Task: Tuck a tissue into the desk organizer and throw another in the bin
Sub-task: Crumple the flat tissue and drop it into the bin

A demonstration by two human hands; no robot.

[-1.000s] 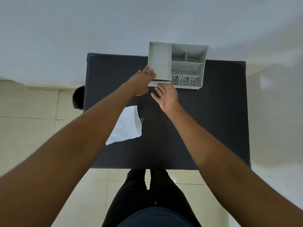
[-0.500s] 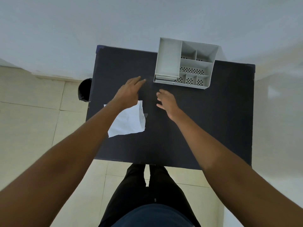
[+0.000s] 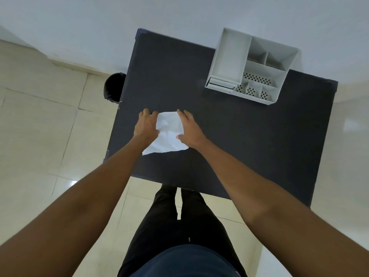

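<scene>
Both my hands have come back from the organizer and dropped onto the loose tissue. My left hand [image 3: 146, 125] lies flat with fingers spread over the tissue's [image 3: 169, 134] left side, my right hand [image 3: 189, 129] presses its right side, thumb reaching in over the paper. Neither hand is clenched; I'd call them open palms resting on the sheet, framing it so I can gather it toward the middle. Whether any fingertip has pinched a fold yet, I can't tell.

The tissue sits crumpled on the dark desk [image 3: 239, 140], towards its left, with its near edge poking out below my wrists. That spot suits me: the bin [image 3: 114, 86] stands on the floor just off the desk's left edge, partly hidden behind it, so this sheet looks like the one to throw away.

The desk organizer [image 3: 250, 65] stands well apart at the far right, by the wall, with something pale lying at the near end of its long left compartment, possibly the tucked tissue. Between here and the left edge the desk is bare, so a sweep left meets nothing.
</scene>
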